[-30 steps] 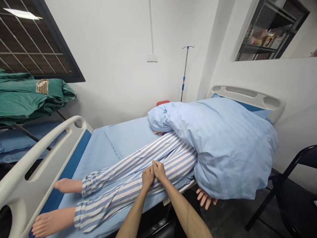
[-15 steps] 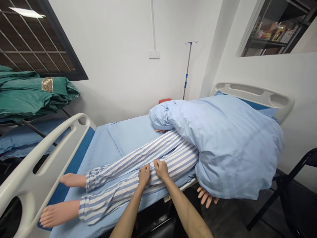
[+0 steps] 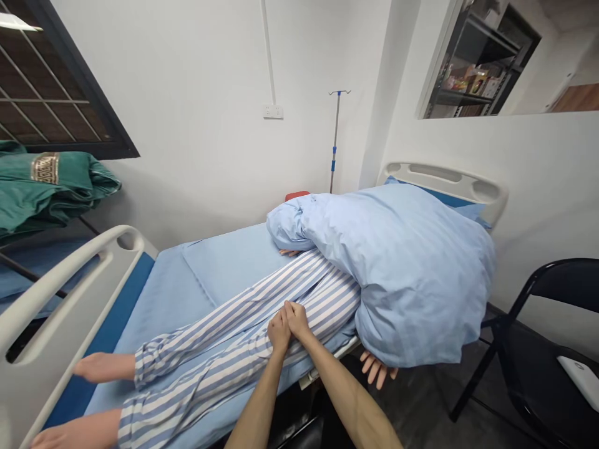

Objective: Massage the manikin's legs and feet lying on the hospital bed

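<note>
A manikin's legs in blue-and-white striped trousers [image 3: 224,318] lie along a bed with a light-blue sheet [image 3: 234,262]. Over the nearer leg, around the thigh, my left hand [image 3: 279,329] and my right hand [image 3: 296,320] are side by side and touching, both with fingers curled closed. No object shows in either one. Whether they rest on the trousers or hover just above, I cannot tell. A bunched light-blue quilt [image 3: 397,262] covers the manikin's upper body. One manikin hand [image 3: 377,369] sticks out beneath it at the near side, and bare feet [image 3: 105,368] show at the left.
The bed's footboard [image 3: 70,280] is at the left, the headboard [image 3: 449,174] at the far right. A black folding chair [image 3: 528,349] stands at right with a white object [image 3: 580,377] on it. An IV pole [image 3: 335,137] rises behind the bed. Green folded cloth [image 3: 51,193] lies at left.
My two closed hands, apart before, have come together and now touch. The view has turned to the right, bringing more of the chair into sight. The quilt and legs look unchanged.
</note>
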`<state>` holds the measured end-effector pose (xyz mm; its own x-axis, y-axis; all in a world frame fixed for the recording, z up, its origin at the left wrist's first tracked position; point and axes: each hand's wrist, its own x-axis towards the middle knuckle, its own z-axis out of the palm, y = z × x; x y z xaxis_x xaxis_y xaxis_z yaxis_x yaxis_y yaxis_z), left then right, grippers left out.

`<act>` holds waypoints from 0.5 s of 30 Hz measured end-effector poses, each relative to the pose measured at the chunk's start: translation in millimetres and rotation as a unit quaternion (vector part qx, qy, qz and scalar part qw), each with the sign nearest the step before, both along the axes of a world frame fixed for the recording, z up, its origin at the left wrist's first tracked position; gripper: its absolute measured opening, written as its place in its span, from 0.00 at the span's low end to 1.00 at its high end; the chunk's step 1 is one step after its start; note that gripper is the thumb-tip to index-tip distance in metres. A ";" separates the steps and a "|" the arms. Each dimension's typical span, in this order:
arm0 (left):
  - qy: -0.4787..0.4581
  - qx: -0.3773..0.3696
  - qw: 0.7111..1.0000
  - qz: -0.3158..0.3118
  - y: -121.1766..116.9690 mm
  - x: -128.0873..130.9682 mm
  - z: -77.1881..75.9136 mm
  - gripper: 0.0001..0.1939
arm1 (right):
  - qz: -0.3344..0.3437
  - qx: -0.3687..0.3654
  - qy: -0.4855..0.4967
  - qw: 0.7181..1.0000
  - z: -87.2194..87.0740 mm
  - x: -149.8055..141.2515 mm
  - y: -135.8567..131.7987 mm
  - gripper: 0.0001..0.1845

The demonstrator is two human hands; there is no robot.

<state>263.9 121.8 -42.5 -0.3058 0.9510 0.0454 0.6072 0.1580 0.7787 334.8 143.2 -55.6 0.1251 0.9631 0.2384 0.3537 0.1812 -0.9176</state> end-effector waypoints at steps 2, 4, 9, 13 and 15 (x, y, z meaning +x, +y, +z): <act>0.010 -0.004 1.000 -0.026 -0.8 -2.1 0.6 0.18 | 0.014 0.000 -0.047 0.999 11.6 6.0 1.9 0.30; 0.017 -0.012 0.999 -0.042 -0.9 -3.3 1.6 0.19 | 0.026 0.012 -0.101 0.995 25.1 12.9 4.2 0.29; 0.013 0.003 0.999 -0.045 -2.7 -4.9 -1.7 0.20 | 0.028 0.022 -0.151 0.988 31.7 21.0 6.8 0.27; -0.035 0.012 0.998 -0.045 -2.3 -3.4 -1.7 0.18 | 0.000 0.001 -0.143 0.990 4.9 17.8 1.4 0.24; -0.071 0.006 0.997 -0.044 1.2 2.1 4.3 0.19 | -0.014 0.000 -0.112 0.994 -4.4 17.2 0.3 0.23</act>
<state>266.0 122.9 -38.1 -0.2254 0.9741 0.0199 0.5023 0.0987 0.8590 352.0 143.5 -60.1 0.0959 0.9597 0.2642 0.5546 0.1688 -0.8148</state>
